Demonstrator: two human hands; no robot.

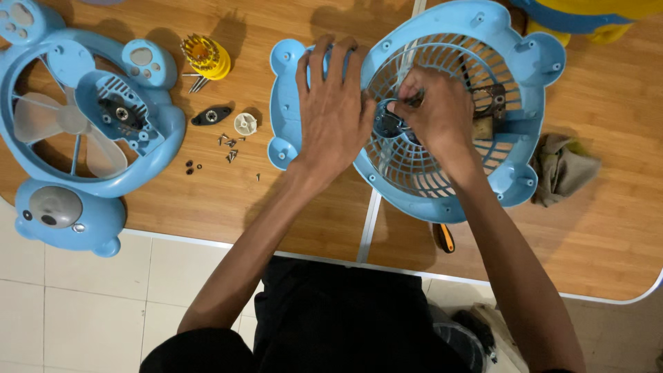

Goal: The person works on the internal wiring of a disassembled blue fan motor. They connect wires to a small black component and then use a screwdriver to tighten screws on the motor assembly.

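Fan grille (483, 62): a light-blue, bear-eared guard that lay on the wooden table (311, 214), tilted against a flat blue panel (283, 103).
Left hand (333, 114): lay palm down, fingers spread and extended, pressing on the panel and the grille's rim, gripping nothing.
Right hand (434, 114): curled over the grille's hub, fingertips pinched on a small dark part (388, 123).
Loose screws (231, 145): scattered left of the panel.

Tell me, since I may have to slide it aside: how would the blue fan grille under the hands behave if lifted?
The fan grille is thin moulded plastic with open slots, so probably light for its size. Its slim ribs may flex or snap if squeezed. It lies flat on the table, so it should slide rather than roll.
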